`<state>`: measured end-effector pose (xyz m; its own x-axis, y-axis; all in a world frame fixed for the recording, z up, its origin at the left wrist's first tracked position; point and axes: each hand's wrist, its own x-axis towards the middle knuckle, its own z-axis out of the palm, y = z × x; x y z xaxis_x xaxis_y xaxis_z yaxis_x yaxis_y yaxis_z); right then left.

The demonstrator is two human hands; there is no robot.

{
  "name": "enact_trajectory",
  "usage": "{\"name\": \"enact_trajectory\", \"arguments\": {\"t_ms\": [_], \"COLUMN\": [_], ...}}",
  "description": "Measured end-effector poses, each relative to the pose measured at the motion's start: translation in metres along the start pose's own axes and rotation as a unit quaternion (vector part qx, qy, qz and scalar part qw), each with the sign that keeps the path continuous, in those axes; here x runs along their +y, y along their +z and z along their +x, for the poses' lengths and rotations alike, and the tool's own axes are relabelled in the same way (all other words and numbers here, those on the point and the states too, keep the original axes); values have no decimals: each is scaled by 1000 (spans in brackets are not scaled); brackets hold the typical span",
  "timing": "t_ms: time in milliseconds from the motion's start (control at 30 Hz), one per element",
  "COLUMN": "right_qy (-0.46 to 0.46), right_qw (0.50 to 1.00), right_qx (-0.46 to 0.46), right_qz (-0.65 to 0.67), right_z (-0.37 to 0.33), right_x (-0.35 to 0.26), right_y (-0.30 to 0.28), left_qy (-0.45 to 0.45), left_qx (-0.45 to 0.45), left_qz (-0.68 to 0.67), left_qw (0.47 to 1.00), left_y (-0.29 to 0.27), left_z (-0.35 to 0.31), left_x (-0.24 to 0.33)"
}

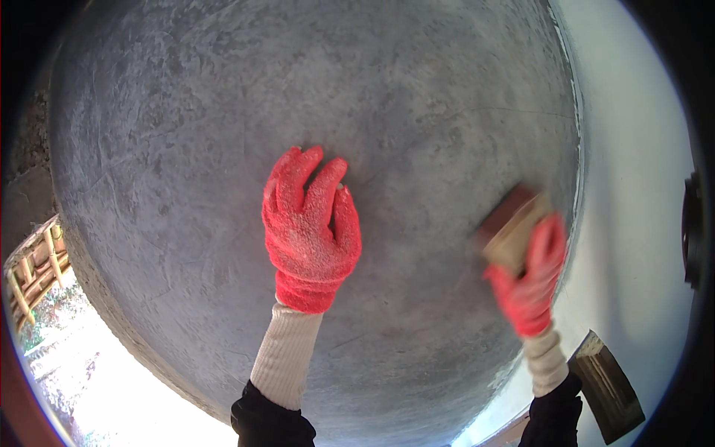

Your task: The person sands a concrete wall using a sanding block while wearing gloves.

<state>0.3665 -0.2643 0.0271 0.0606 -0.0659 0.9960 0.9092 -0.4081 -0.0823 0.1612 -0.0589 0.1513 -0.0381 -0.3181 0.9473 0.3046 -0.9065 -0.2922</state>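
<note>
My left hand (311, 223), in a dusty red rubber-coated glove, rests against a broad grey plastered surface (417, 320). Its fingers point up and are apart, with nothing in them. Further right, my right hand (530, 279) wears a matching glove and grips a sanding block (512, 229) by its pale tan body. The reddish-brown side of the block is turned up and left, at the grey surface. Motion smears both block and hand, so whether the block is pressed flat is hard to tell. Cream knitted cuffs and dark sleeves show below both gloves.
A white wall (625, 186) meets the grey surface along its right edge. At lower right is a dark rectangular opening or panel (609, 387). Beyond the left edge stand a wooden slatted structure (39, 268) and brightly lit ground (112, 380). A thin crack crosses the upper right.
</note>
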Motion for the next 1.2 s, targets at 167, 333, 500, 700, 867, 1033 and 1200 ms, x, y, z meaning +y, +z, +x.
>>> {"name": "enact_trajectory", "arguments": {"t_ms": [167,333,500,700,867,1033,1200], "right_qy": [162,-148,-246,131,-45,-292,75], "right_qw": [982,951,943,991,996,915,997], "right_qx": [92,-216,-190,37,-59,-230,0], "right_qz": [5,162,120,0,50,156,20], "right_z": [28,-80,-48,3,-65,-94,-26], "right_x": [20,-63,-42,40,-40,-45,17], "right_y": [16,0,-11,15,3,0,-1], "left_qy": [-7,-6,-3,-17,3,7,-4], "left_qx": [0,10,13,1,13,15,6], "left_qz": [-3,-6,-4,-16,7,-2,-9], "left_qw": [1000,1000,1000,1000,1000,1000,1000], "left_y": [-1,1,-2,0,0,0,-2], "left_z": [0,1,-2,-3,-1,-3,-2], "left_x": [1,-2,-4,3,-7,-6,1]}}
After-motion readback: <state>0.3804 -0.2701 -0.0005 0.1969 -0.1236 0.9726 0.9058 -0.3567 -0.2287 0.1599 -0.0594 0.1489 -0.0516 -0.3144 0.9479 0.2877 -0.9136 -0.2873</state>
